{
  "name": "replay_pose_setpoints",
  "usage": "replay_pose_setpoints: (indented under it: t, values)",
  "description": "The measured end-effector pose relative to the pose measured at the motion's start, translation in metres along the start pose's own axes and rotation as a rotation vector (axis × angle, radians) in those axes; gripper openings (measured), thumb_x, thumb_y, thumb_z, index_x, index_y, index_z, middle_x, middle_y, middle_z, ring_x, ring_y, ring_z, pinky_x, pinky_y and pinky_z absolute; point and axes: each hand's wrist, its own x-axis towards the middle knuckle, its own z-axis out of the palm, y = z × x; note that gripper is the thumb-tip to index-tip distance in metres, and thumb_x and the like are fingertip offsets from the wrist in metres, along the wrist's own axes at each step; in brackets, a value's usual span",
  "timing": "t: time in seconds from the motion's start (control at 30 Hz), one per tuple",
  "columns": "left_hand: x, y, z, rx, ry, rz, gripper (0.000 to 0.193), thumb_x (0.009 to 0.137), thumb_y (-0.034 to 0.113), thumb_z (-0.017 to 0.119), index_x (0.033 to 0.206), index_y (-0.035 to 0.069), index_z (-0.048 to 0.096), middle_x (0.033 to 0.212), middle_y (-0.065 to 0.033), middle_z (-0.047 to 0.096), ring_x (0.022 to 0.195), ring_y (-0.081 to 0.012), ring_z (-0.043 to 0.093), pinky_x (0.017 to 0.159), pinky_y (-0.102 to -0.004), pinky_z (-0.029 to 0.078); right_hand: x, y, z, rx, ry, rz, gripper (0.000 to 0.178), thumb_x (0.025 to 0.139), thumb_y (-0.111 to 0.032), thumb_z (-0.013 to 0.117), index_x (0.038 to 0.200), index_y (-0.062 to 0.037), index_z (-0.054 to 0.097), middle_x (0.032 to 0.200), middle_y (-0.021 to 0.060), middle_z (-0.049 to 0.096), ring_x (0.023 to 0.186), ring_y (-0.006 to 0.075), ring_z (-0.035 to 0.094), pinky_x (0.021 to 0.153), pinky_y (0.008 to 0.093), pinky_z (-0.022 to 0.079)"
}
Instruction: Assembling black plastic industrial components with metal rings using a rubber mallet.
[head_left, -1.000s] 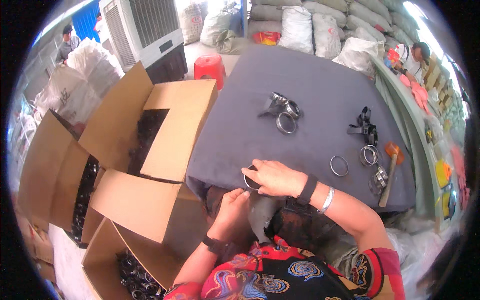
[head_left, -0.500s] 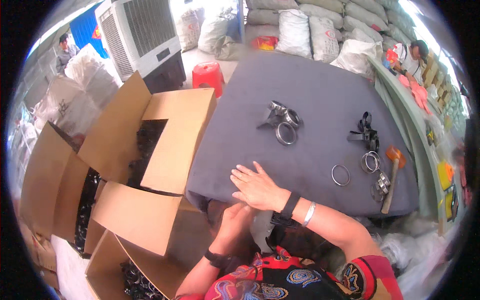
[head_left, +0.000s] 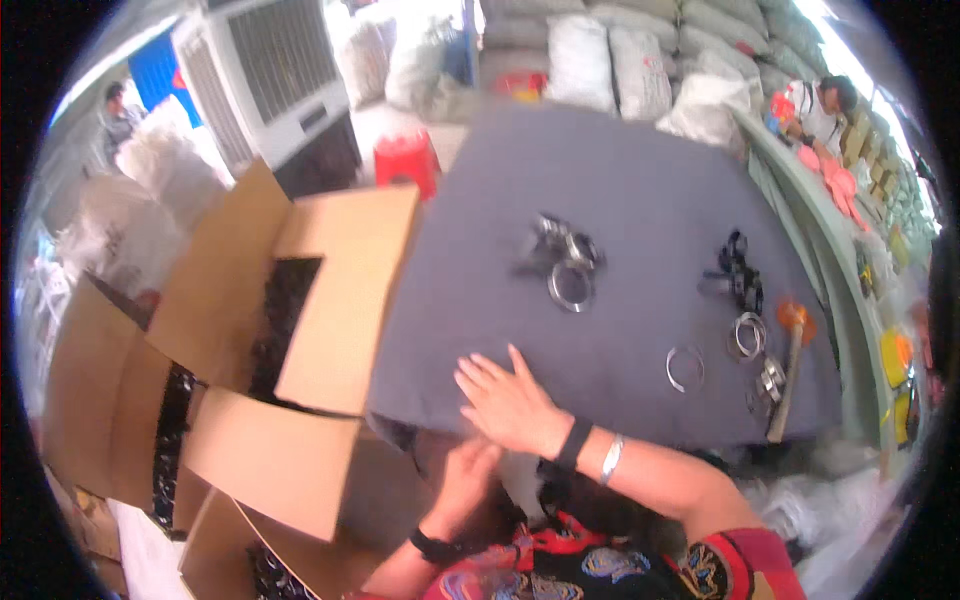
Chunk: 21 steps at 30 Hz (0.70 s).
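Right hand (head_left: pixel 512 402) lay spread at table's (head_left: pixel 470 260) edge; left hand (head_left: pixel 466 480) curled beside it, grip unclear. Ring (head_left: pixel 671 371) left of mallet (head_left: pixel 791 370).

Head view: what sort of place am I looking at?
Probably a small workshop or warehouse: stacked sacks line the back, open cardboard boxes hold dark parts, and metal rings lie near an orange-headed mallet.

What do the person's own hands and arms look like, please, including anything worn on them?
The left hand and right hand are ungloved. Each wrist wears a black band, on the left and right; a shiny silver-coloured bracelet sits farther up the right forearm. The right short red-and-black sleeve has multicoloured patterning.
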Motion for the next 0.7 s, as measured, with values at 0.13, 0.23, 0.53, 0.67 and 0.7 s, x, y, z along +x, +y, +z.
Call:
replay_pose_setpoints:
  t: [0.13, 0.23, 0.53, 0.67, 0.7]
  values:
    - [0.006, -0.028, -0.003, 0.021, -0.038, -0.005, 0.018, 0.093, 0.016, 0.054, 0.087, 0.002, 0.062, 0.073, 0.0019, 0.056, 0.067, -0.0076, 0.048, 0.06, -0.0249, 0.04, -0.012, 0.004, 0.0, 0.092, 0.02, 0.035, 0.05, 0.09, -0.037, 0.052, 0.125, -0.0009, 0.052, 0.132, 0.0176, 0.049, 0.127, 0.0307, 0.042, 0.105, 0.0577, 0.029]
    - [-0.002, -0.006, 0.003, -0.096, -0.017, -0.049, 0.02, 0.093, 0.017, 0.053, 0.083, 0.002, 0.062, 0.071, 0.0003, 0.056, 0.066, -0.0095, 0.05, 0.059, -0.0262, 0.041, -0.024, 0.014, -0.006, 0.249, 0.015, -0.022, 0.052, 0.088, -0.039, 0.056, 0.124, -0.0012, 0.053, 0.13, 0.0194, 0.05, 0.124, 0.0333, 0.044, 0.105, 0.0529, 0.031]
    - [0.016, 0.043, 0.025, -0.132, 0.102, 0.292, 0.014, 0.093, 0.012, 0.053, 0.097, 0.0, 0.06, 0.079, -0.005, 0.063, 0.071, -0.0105, 0.059, 0.067, -0.0255, 0.048, -0.059, 0.066, -0.087, 0.474, -0.107, 0.12, 0.058, 0.073, -0.032, 0.07, 0.12, -0.0021, 0.054, 0.118, 0.0199, 0.055, 0.112, 0.0358, 0.051, 0.097, 0.0432, 0.041]
    - [0.053, 0.01, 0.012, 0.426, 0.178, 0.439, 0.017, 0.091, 0.011, 0.058, 0.101, -0.002, 0.06, 0.083, -0.0038, 0.064, 0.073, -0.013, 0.06, 0.068, -0.0306, 0.051, -0.06, 0.1, -0.091, 0.374, 0.192, 0.419, 0.06, 0.07, -0.027, 0.073, 0.121, -0.0022, 0.053, 0.118, 0.0207, 0.055, 0.114, 0.0358, 0.05, 0.099, 0.0426, 0.039]
    - [0.054, 0.017, 0.014, 0.61, 0.103, 0.553, 0.016, 0.09, 0.011, 0.059, 0.1, 0.0, 0.062, 0.082, -0.0035, 0.064, 0.072, -0.0123, 0.06, 0.066, -0.0301, 0.051, -0.06, 0.109, -0.085, 0.34, 0.211, 0.457, 0.058, 0.07, -0.023, 0.074, 0.12, -0.0021, 0.054, 0.116, 0.0197, 0.056, 0.111, 0.0382, 0.05, 0.096, 0.0437, 0.042]
